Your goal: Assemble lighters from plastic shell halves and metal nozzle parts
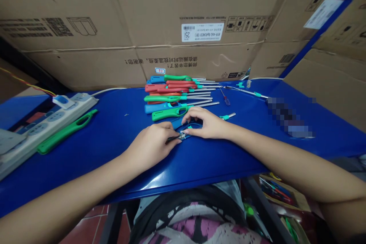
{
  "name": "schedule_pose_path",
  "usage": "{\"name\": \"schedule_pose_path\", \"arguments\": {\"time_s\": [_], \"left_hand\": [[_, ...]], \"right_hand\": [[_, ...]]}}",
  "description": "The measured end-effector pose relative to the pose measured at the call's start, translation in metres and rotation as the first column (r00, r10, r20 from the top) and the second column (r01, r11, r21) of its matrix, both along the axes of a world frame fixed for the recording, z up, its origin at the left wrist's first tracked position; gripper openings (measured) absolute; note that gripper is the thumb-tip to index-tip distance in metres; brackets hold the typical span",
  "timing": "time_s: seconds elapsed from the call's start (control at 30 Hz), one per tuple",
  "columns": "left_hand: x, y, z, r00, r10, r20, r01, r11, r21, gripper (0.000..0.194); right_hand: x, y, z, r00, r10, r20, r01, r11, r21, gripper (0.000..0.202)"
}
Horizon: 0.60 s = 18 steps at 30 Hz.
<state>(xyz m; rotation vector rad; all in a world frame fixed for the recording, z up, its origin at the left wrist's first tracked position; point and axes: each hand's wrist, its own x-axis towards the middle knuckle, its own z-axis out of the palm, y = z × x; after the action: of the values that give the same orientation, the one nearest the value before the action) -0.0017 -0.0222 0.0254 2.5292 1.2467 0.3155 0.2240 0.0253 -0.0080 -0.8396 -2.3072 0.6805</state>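
Observation:
My left hand (pixel 156 143) pinches a small black part (pixel 172 138) with a clear and metal end between thumb and fingers. My right hand (pixel 205 124) curls around a blue lighter casing (pixel 177 122) lying on the table, its thumb by the tip of that small part. Most of the casing is hidden under my fingers. A teal piece and metal tube (pixel 228 116) poke out beyond the right hand. Just behind my hands, several long-necked lighters lie in a stack, among them a green lighter (pixel 168 113) and a red lighter (pixel 171 88).
A white power strip (pixel 57 118) and an empty green lighter casing (pixel 67 133) lie at left. A small screwdriver (pixel 227 100), a loose metal rod (pixel 246 91) and a blurred-out object (pixel 288 116) are at right. A large cardboard box (pixel 114 26) walls off the back of the blue table (pixel 114 148).

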Motion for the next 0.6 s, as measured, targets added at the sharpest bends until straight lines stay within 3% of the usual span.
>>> {"name": "schedule_pose_path", "arguments": {"time_s": [0.27, 0.43, 0.6], "left_hand": [[-0.006, 0.013, -0.003, 0.976, 0.004, 0.219, 0.023, 0.992, -0.122, 0.016], [-0.006, 0.016, -0.005, 0.947, 0.081, 0.311, 0.003, 0.965, -0.262, 0.018], [-0.005, 0.017, -0.007, 0.922, 0.213, 0.322, -0.051, 0.894, -0.445, 0.02]], "right_hand": [[0.0, 0.001, -0.001, 1.0, -0.007, -0.003, 0.007, 1.0, 0.009, 0.022], [0.0, 0.001, -0.002, 1.0, -0.018, -0.007, 0.018, 1.0, 0.008, 0.022], [0.0, 0.002, -0.003, 1.0, -0.021, -0.006, 0.021, 1.0, 0.017, 0.022]]}}
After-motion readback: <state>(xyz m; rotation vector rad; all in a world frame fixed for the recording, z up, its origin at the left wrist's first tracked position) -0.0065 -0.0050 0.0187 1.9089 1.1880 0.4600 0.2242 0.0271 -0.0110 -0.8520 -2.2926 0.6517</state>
